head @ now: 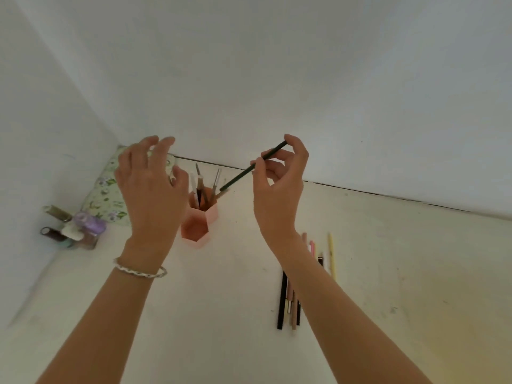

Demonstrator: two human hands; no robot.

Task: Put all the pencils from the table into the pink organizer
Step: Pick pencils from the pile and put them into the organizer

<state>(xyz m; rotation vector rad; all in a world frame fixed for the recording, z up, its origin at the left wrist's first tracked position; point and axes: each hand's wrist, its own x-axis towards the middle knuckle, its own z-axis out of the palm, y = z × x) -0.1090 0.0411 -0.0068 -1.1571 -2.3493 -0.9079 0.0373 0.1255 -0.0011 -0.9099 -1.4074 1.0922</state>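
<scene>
1. The right hand [278,187] pinches a dark pencil [253,166] between thumb and fingertips near its upper half. The pencil slants with its lower end toward 8 o'clock, aimed at the mouth of the pink organizer [199,220], probably so it can slide in among the ones already standing there.
2. The left hand [151,187] holds nothing. Its fingers are spread and loosely curled, hovering above and at about 9 o'clock of the organizer, without touching it as far as I can tell. It looks ready to steady the organizer or guide the pencil.
3. The organizer shows two six-sided cups joined together. The far cup holds about five pencils or pens, leaning outward. The near cup looks empty.
4. The held pencil's lower tip sits just above the far cup's rim at about 2 o'clock. It is not yet inside.
5. More pencils [289,300] lie in a loose row on the table [415,273], at about 5 o'clock from the organizer, partly hidden under the right forearm. I count roughly six or seven: a long black one, a tan one, a short dark one, two pinkish ones and a yellow pencil [331,256]. The exact number is hard to tell.
6. So the job looks around halfway done.
7. In the corner at 9 o'clock stand some small bottles [74,228], about four, beside a flowered pouch [108,200].
</scene>
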